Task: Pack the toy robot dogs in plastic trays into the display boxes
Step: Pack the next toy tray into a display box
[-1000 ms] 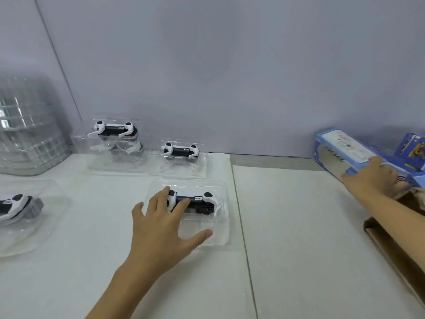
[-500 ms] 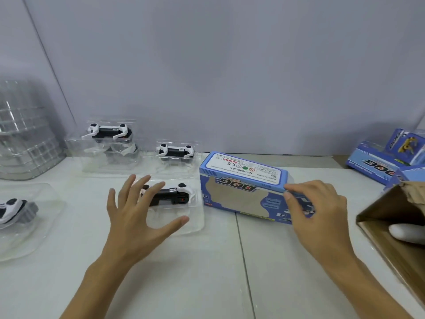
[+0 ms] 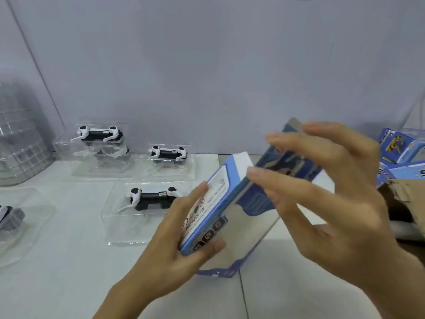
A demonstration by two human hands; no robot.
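In the head view, a blue and white display box [image 3: 232, 217] is tilted above the white table [image 3: 69, 284], held between both hands. The left hand [image 3: 174, 245] grips its near end, thumb curled under the corner and fingers up the white label face, where small inverted print is mostly illegible apart from what looks like a number line. The right hand [image 3: 326, 203] has straight, spread fingers laid against the box's far, windowed side. Just left of the box, a black and white toy robot dog [image 3: 151, 198] lies in a clear plastic tray [image 3: 124, 229]; a tiny tag on its back is unreadable. More trayed dogs [image 3: 167, 153] sit near the wall.
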